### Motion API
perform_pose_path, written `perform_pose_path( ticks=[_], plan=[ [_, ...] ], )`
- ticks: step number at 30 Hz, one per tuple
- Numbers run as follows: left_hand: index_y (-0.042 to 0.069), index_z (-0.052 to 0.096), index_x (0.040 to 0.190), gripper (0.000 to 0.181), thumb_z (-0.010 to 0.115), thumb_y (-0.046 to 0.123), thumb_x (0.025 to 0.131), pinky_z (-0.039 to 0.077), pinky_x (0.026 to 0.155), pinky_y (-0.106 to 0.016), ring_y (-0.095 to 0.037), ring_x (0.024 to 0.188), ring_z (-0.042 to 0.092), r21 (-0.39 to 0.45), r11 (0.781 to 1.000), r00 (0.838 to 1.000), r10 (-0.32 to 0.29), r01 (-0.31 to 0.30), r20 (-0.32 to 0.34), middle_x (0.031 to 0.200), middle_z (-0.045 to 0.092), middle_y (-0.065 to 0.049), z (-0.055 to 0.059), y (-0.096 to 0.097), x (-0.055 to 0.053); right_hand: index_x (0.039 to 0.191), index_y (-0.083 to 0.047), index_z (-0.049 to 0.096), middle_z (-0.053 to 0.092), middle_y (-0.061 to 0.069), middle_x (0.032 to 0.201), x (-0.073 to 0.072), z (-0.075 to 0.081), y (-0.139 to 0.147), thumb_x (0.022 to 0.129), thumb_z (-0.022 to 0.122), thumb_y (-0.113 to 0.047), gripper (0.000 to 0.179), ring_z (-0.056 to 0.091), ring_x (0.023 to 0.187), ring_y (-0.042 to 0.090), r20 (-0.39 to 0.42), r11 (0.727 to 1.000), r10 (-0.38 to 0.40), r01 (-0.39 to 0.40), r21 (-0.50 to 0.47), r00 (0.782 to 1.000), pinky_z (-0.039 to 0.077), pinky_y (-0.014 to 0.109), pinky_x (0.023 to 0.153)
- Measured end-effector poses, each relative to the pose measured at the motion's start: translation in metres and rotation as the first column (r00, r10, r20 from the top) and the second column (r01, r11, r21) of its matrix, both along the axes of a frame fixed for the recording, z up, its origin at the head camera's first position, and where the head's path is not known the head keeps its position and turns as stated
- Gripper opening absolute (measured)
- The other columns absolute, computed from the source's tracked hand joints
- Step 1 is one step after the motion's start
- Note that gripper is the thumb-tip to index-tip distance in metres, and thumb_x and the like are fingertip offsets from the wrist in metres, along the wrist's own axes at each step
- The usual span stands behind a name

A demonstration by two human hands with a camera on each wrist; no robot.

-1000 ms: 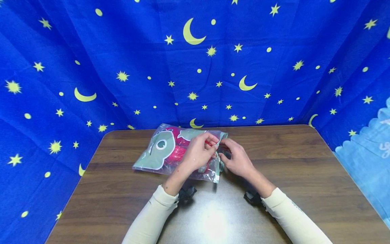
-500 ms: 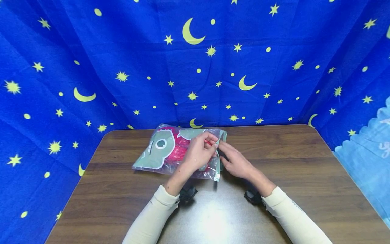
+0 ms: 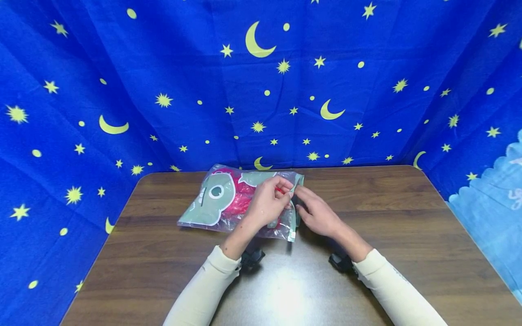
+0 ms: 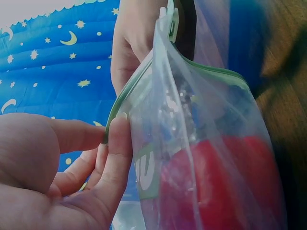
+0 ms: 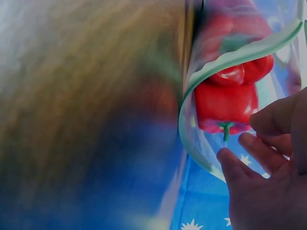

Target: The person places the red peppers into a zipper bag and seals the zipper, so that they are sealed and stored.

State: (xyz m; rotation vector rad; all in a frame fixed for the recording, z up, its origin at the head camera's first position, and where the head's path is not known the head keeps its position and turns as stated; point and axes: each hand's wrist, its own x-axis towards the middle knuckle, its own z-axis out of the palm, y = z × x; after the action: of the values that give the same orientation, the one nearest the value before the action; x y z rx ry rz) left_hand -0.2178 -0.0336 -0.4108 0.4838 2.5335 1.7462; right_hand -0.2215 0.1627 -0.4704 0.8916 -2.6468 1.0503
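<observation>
A clear zip bag (image 3: 208, 206) with a green cartoon animal print lies on the table, its mouth toward the right. My left hand (image 3: 265, 203) pinches the green-edged rim between thumb and fingers, plainly seen in the left wrist view. Inside are red bell peppers (image 5: 225, 103), one with its green stem facing the opening. At the parted mouth is my right hand (image 3: 320, 215), its loosely bent fingers near that pepper and not closed round it. A white slider (image 3: 291, 236) sits at the near end of the zip.
The brown wooden table (image 3: 387, 217) extends on both sides of the bag. A blue curtain (image 3: 195, 81) with yellow moons and stars hangs behind it, and a light blue cloth (image 3: 493, 203) hangs at the right. Dark wrist devices (image 3: 252, 258) sit below the hands.
My right hand's fingers have straightened from a bent pose at the bag's edge and now point into the mouth. The left hand keeps its pinch on the rim with little movement.
</observation>
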Motion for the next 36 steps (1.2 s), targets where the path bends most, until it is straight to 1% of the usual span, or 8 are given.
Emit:
perform_pose_path(
  ticks=[8,14,22,24,28,30,32,36],
  plan=[
    [0.001,0.069,0.112,0.016,0.07,-0.003,0.097,0.061,0.061,-0.028,-0.014,0.069,0.071,-0.01,1.0,1.0,0.0,0.0,0.002,0.097,0.07,-0.009,-0.001,0.002,-0.002,0.111,-0.001,0.072,0.072,0.01,0.109,0.006,0.005,0.003,0.093,0.07,0.002,0.019,0.072,0.101,0.026,0.037,0.971,-0.168,0.171,-0.166,0.985,0.062,0.043,0.091],
    [0.001,0.07,0.112,0.016,0.07,-0.004,0.097,0.062,0.061,-0.03,-0.015,0.07,0.072,0.006,1.0,1.0,0.009,-0.009,0.012,0.097,0.07,-0.01,-0.001,0.003,-0.002,0.091,-0.009,0.072,0.073,0.002,0.082,0.023,0.009,0.007,0.097,0.071,-0.005,0.006,0.07,0.072,0.014,0.188,0.942,-0.228,0.265,-0.204,0.955,0.06,0.027,0.065],
    [0.002,0.069,0.112,0.015,0.071,-0.002,0.098,0.063,0.062,-0.03,-0.017,0.071,0.074,0.046,0.999,0.999,0.02,-0.021,0.025,0.097,0.07,-0.01,-0.002,0.002,-0.001,0.092,-0.006,0.072,0.073,0.009,0.078,0.051,0.005,0.01,0.098,0.075,-0.014,0.011,0.069,0.064,0.02,0.404,0.958,-0.088,0.189,-0.217,0.91,0.054,0.026,0.053],
    [0.001,0.069,0.112,0.015,0.071,-0.002,0.098,0.063,0.062,-0.03,-0.018,0.071,0.074,0.06,0.998,1.0,0.02,-0.021,0.023,0.097,0.07,-0.011,-0.002,0.002,-0.001,0.094,-0.003,0.073,0.074,0.013,0.081,0.056,0.004,0.009,0.1,0.073,-0.016,0.015,0.068,0.064,0.02,0.475,0.956,-0.029,0.163,-0.243,0.879,0.055,0.026,0.053],
    [0.0,0.069,0.112,0.014,0.071,-0.002,0.098,0.063,0.064,-0.029,-0.017,0.072,0.074,0.075,0.997,1.0,0.022,-0.022,0.006,0.097,0.071,-0.012,-0.002,0.002,-0.001,0.101,0.006,0.072,0.074,0.023,0.086,0.063,0.002,0.007,0.104,0.068,-0.019,0.025,0.067,0.065,0.02,0.611,0.935,0.097,0.138,-0.326,0.786,0.058,0.029,0.054],
    [0.001,0.07,0.112,0.014,0.071,-0.001,0.098,0.063,0.064,-0.028,-0.016,0.073,0.074,0.067,0.997,1.0,0.029,-0.028,-0.006,0.097,0.071,-0.012,-0.003,0.002,-0.001,0.103,0.008,0.072,0.074,0.023,0.088,0.064,0.0,0.006,0.104,0.069,-0.019,0.027,0.067,0.065,0.019,0.638,0.923,0.13,0.142,-0.357,0.759,0.059,0.029,0.055],
    [0.001,0.07,0.112,0.014,0.071,-0.001,0.098,0.063,0.064,-0.028,-0.015,0.073,0.073,0.064,0.997,0.999,0.036,-0.035,-0.017,0.097,0.071,-0.011,-0.003,0.002,-0.001,0.103,0.009,0.071,0.075,0.022,0.088,0.065,-0.003,0.005,0.103,0.07,-0.017,0.025,0.068,0.066,0.018,0.634,0.916,0.144,0.139,-0.375,0.76,0.058,0.029,0.055],
    [0.0,0.07,0.112,0.015,0.071,-0.002,0.097,0.064,0.065,-0.031,-0.017,0.074,0.074,0.083,0.996,0.999,0.038,-0.037,-0.022,0.097,0.071,-0.012,-0.004,0.003,-0.001,0.101,0.009,0.068,0.074,0.019,0.087,0.065,-0.007,0.005,0.102,0.069,-0.009,0.019,0.068,0.068,0.018,0.59,0.905,0.148,0.132,-0.405,0.794,0.058,0.028,0.058]
  ],
)
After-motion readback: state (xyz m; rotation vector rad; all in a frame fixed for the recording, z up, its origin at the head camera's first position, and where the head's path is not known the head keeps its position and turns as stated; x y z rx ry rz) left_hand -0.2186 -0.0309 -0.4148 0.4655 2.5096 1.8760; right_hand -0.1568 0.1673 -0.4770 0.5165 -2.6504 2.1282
